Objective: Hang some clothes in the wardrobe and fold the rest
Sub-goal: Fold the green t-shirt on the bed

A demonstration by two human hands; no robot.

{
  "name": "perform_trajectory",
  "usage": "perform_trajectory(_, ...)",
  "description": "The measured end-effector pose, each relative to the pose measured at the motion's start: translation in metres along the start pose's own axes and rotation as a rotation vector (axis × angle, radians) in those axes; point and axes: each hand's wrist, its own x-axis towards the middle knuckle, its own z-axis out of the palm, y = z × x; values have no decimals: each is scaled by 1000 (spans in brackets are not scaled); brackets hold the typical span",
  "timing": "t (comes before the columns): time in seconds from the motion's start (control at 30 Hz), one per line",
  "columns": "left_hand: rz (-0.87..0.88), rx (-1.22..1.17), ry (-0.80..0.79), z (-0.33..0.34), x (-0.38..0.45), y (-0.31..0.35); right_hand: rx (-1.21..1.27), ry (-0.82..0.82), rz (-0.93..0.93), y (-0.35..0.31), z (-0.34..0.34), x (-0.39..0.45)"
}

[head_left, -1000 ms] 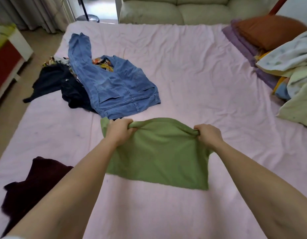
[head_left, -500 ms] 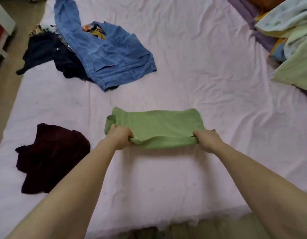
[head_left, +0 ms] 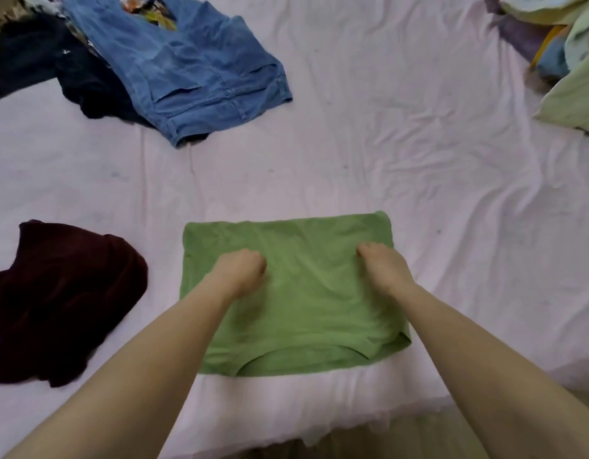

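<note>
A green shirt (head_left: 296, 313) lies folded into a flat rectangle on the pink bed sheet (head_left: 418, 180), near the front edge. Both of my hands rest on top of it. My left hand (head_left: 241, 270) sits on its left half with the fingers loosely curled under. On the right half, my right hand (head_left: 380, 265) also has its fingers bent. No cloth shows pinched in either hand. A blue denim garment (head_left: 200, 71) lies spread at the back left, over a dark navy garment (head_left: 54, 64).
A dark maroon garment (head_left: 61, 293) lies crumpled left of the green shirt. Pale green and white bedding (head_left: 571, 67) is heaped at the right edge. The bed's front edge (head_left: 319, 435) runs just below the shirt.
The hands let go of the green shirt's edge after drawing it toward me, and now rest on top of the folded shirt. The camera has tilted further down.
</note>
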Motion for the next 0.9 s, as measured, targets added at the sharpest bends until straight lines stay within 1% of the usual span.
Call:
perform_trajectory(0.07,29,2,120,-9,30,13,39,133,3,15,-5,26)
perform_trajectory(0.1,52,-5,168,-12,48,23,60,165,21,27,-5,41)
perform_trajectory(0.13,77,-11,199,-14,60,31,54,153,33,34,-7,51)
perform_trajectory(0.17,108,-15,223,-15,70,40,45,101,23,39,-10,61)
perform_trajectory(0.27,177,-46,299,-15,104,74,53,-55,-83,57,-8,88)
perform_trajectory(0.33,193,-84,308,-13,124,93,88,-112,-209,64,-7,102)
perform_trajectory(0.37,200,-95,296,-13,131,98,114,-109,-266,64,-8,105)
perform_trajectory(0.43,203,-109,246,-11,144,107,153,-84,-340,65,-12,107)
perform_trajectory(0.5,196,-89,209,-11,154,113,211,-93,-350,70,-19,103)
perform_trajectory(0.57,167,-46,228,-11,161,117,234,-48,-284,80,-24,103)
perform_trajectory(0.6,131,-33,254,-11,162,116,232,-1,-224,85,-25,104)
perform_trajectory(0.67,32,-25,284,-9,166,119,294,114,-18,99,-21,105)
perform_trajectory(0.73,-32,-49,307,-4,166,126,473,155,190,108,-9,99)
perform_trajectory(0.8,4,-101,324,0,166,135,698,75,295,106,6,87)
perform_trajectory(0.9,148,-172,368,-1,165,155,918,-30,390,94,20,61)
